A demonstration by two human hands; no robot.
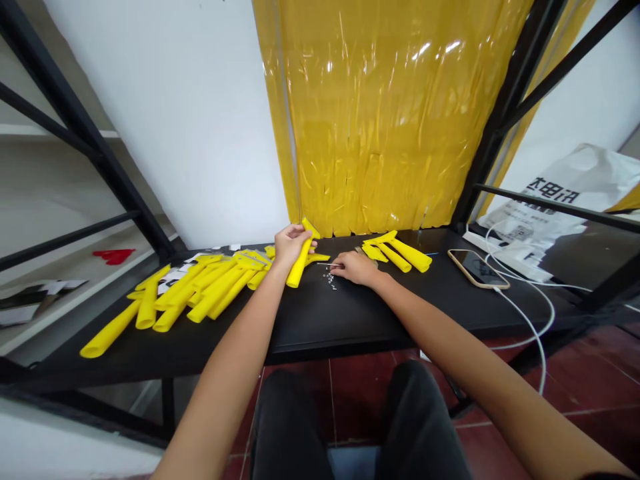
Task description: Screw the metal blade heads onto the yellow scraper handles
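Note:
My left hand (291,245) is closed around a yellow plastic scraper handle (299,262), its hollow grip end pointing down toward me. My right hand (356,268) rests low over the black shelf, its fingers pinched on a thin metal rod (326,264) that points left; the rod's far end is hidden in the palm. Below the rod, small silvery screws (331,279) lie scattered on the shelf. Left of my left hand sprawls a pile of similar yellow scraper handles (215,287), several with flat triangular heads.
The black shelf (320,327) has metal frame posts at both sides. A few more yellow handles (400,252) lie right of my right hand. Farther right are a phone (479,268) with a white cable (530,327) and a white plastic bag (565,193). A yellow strip curtain (390,133) hangs behind.

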